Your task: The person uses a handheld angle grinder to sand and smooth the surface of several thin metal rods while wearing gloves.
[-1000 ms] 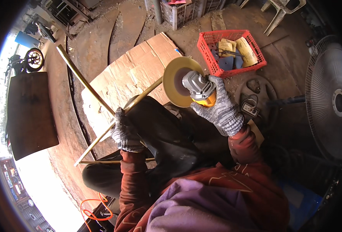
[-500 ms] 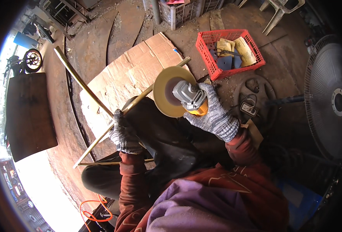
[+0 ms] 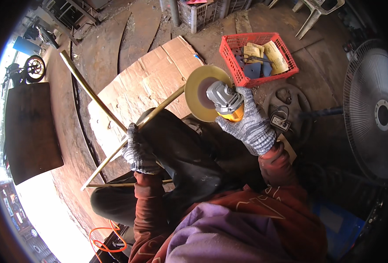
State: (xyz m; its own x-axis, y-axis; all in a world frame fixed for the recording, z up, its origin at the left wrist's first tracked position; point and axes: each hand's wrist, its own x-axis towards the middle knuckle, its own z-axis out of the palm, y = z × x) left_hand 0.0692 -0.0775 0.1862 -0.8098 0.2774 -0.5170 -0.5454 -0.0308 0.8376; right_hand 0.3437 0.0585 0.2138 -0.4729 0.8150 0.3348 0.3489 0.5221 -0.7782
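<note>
Head view: the left hand (image 3: 138,151) curls closed around a metal frame (image 3: 159,109); the right hand (image 3: 251,125) grips a grinder (image 3: 224,98), its disc (image 3: 197,98) overlapping one bar, contact unclear. Ahead of the left hand lies cardboard (image 3: 148,81), floor (image 3: 134,41) stretching past its far edge. Beyond the right hand, a red crate (image 3: 270,79) holds papers (image 3: 276,58) and blue sheets (image 3: 252,70).

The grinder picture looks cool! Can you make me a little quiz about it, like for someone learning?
1. Which hand holds the grinder?
2. True or false: the left hand grips a gold-coloured bar.
3. What colour is the basket nearest the grinder? A) blue B) red C) green

Key: 1. the right hand; 2. true; 3. B.
</note>
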